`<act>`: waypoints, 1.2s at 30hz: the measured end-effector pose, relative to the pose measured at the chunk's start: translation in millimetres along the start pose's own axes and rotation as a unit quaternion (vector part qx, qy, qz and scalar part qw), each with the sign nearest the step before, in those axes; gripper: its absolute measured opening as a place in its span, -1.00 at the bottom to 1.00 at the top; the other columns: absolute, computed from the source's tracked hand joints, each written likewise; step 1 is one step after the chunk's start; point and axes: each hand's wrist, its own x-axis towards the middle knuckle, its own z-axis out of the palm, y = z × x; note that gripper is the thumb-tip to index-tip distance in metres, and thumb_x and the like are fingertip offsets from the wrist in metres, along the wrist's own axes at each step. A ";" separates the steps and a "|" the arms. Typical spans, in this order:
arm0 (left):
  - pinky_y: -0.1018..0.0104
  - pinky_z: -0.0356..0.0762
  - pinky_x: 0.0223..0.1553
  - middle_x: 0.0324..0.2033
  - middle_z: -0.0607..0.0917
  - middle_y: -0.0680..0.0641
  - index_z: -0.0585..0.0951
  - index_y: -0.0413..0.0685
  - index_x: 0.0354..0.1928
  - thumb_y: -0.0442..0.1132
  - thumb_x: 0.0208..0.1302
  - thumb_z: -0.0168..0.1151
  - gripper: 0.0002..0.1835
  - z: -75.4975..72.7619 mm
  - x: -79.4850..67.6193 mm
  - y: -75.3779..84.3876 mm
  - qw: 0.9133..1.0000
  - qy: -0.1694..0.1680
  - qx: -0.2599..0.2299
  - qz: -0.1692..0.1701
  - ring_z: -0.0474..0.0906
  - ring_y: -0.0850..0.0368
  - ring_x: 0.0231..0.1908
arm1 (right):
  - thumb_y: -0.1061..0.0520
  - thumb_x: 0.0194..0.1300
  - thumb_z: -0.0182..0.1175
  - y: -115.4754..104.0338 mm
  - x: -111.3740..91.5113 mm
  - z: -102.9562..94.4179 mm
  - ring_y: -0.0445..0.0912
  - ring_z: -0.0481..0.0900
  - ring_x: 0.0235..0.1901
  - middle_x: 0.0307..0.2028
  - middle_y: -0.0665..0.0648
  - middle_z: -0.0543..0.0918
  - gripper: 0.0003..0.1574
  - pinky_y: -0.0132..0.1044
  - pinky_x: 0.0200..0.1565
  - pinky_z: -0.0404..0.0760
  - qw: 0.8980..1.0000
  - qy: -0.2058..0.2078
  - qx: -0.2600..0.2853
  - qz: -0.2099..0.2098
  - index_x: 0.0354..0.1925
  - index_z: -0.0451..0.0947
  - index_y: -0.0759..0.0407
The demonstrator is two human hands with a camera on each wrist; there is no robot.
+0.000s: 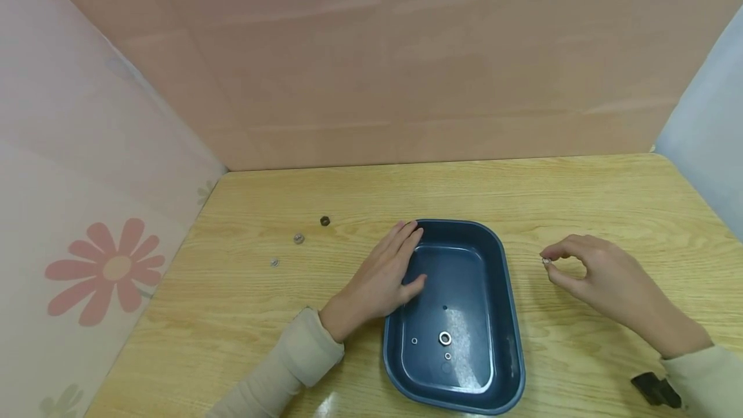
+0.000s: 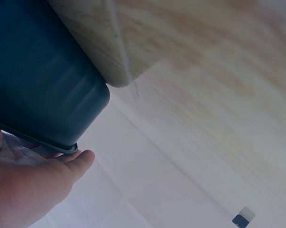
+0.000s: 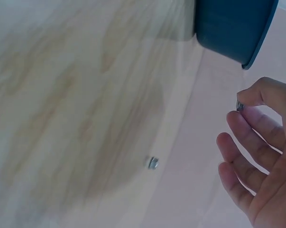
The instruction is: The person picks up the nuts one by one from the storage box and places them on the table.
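Note:
A dark blue plastic tray (image 1: 506, 289) lies on the wooden table. My left hand (image 1: 380, 276) rests over its left rim, fingers fairly straight and thumb reaching inside. To the tray's right, my right hand (image 1: 609, 282) pinches a small metal nut (image 3: 240, 105) between thumb and index finger, above the table; the other fingers are loosely bent. Another metal nut (image 3: 153, 163) sits on the table in the right wrist view. On the tray floor lie a larger silver nut (image 1: 445, 338), two small ones (image 1: 415, 341) and a tiny dark spot or piece.
Left of the tray, a dark nut (image 1: 325, 220), a silver nut (image 1: 298, 238) and a smaller silver piece (image 1: 275, 262) lie in a slanted row. A black object (image 1: 656, 389) shows by the right sleeve. Covered walls border the table behind and at both sides.

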 end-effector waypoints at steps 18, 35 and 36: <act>0.01 0.09 0.53 0.54 0.13 -0.13 0.16 -0.14 0.52 0.02 0.35 0.21 -0.19 -0.3 -0.2 1.4 1.000 -0.003 -0.005 -0.005 -0.01 -0.09 0.56 | 0.20 0.07 0.42 31.0 -10.8 -1.9 0.01 0.64 -0.36 -0.30 0.05 0.77 -0.77 -0.33 -0.45 0.52 0.997 -0.058 -0.015 0.050 -0.22 0.73 0.09; 0.01 0.11 0.52 0.54 0.15 -0.14 0.16 -0.14 0.51 0.03 0.35 0.22 -0.19 -0.6 -0.2 1.1 1.000 0.001 0.004 -0.004 0.01 -0.09 0.55 | 0.19 0.12 0.40 47.6 -20.8 -1.6 -0.14 0.62 -0.41 -0.37 0.00 0.73 -0.82 -0.30 -0.43 0.52 0.990 -0.116 -0.015 0.082 -0.23 0.74 0.14; 0.01 0.10 0.52 0.54 0.15 -0.14 0.16 -0.14 0.51 0.03 0.36 0.21 -0.19 -0.7 -0.2 1.1 1.000 0.001 0.003 -0.004 0.01 -0.09 0.55 | 0.20 0.10 0.41 48.4 -21.5 -1.3 -0.18 0.61 -0.42 -0.38 -0.03 0.73 -0.82 -0.33 -0.44 0.52 0.991 -0.111 -0.016 0.078 -0.25 0.74 0.13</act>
